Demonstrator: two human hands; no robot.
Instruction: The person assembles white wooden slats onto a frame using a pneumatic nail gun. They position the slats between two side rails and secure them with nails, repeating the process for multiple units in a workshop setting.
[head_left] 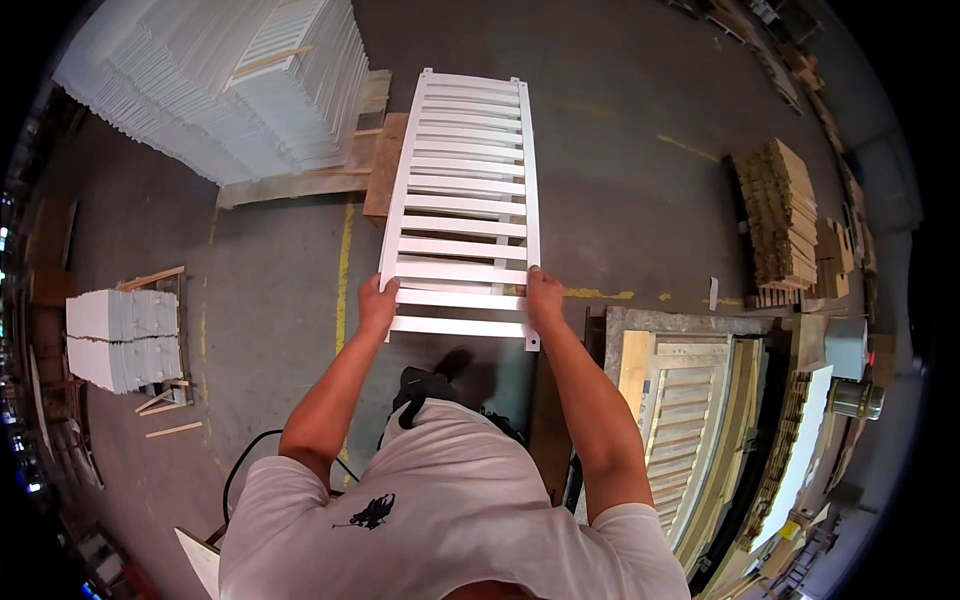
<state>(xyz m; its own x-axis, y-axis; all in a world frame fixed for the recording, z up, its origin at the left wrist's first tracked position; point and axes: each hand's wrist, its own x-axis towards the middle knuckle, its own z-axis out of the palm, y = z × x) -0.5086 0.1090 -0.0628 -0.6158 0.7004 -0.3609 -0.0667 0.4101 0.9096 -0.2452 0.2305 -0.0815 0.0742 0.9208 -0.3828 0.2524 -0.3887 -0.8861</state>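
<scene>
A long white slatted panel [465, 216] stretches out ahead of me, its slats running crosswise between two side rails. My left hand [377, 305] is closed round the left rail near the close end. On the opposite rail, my right hand [545, 298] grips at about the same height, thumb on top. Through the gaps between slats more white pieces show below, but I cannot tell whether they are a second panel. The far end reaches past a brown cardboard box [386, 165].
Tall stacks of white panels [290, 110] stand on a wooden pallet [290, 187] at far left. White bundles [122, 340] lie further left. To my right is a wooden frame jig [690, 400] holding slats. Stacked brown boards [775, 215] stand beyond. A black cable [228, 490] loops beside me.
</scene>
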